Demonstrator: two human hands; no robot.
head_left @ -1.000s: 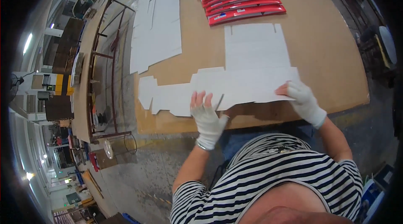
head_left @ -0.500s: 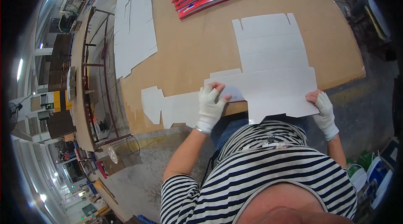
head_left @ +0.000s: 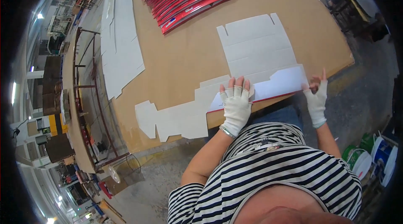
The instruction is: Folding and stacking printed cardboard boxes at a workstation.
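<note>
A large die-cut cardboard blank (head_left: 258,43), greyish white with slots and tabs, lies flat along the table's near edge. Its near flap (head_left: 282,82) is folded back over it, showing a brighter white side with a red line along the fold. My left hand (head_left: 237,105), in a fingerless cream glove, rests palm down on the folded part with fingers stretched out and holds nothing. At the flap's right end is my right hand (head_left: 315,100), gloved the same way, its fingers apart and slightly blurred. Whether its fingertips touch the flap is unclear.
A fanned stack of red glossy packages (head_left: 189,1) lies at the table's far side. More flat white cardboard blanks (head_left: 119,43) are along its left edge. A rusty metal frame (head_left: 79,85) stands left of the table; buckets (head_left: 360,163) are on the floor at lower right.
The blank's right near panel, which hung past the table edge, has been folded back over the blank. My left hand moved right and flattened on it; my right hand let go of the panel's edge.
</note>
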